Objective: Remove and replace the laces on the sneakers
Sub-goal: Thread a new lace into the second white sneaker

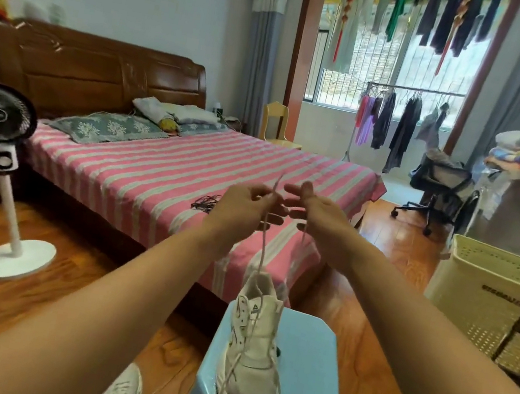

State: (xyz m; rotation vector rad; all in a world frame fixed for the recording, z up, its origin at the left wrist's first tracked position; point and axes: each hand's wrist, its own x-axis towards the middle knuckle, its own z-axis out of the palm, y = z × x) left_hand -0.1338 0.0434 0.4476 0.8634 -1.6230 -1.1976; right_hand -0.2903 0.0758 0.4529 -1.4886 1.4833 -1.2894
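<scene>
A white sneaker [253,352] stands on a pale blue stool [306,378] at the lower centre of the frame, its white lace [262,252] rising to both raised hands. The left hand [243,206] pinches 1 strand in its fingers; the right hand [314,213] holds the other, fingers loosely curled around it. A 2nd white sneaker [121,393] lies on the floor at the bottom edge. Black laces [205,203] rest on the striped bed [169,174].
</scene>
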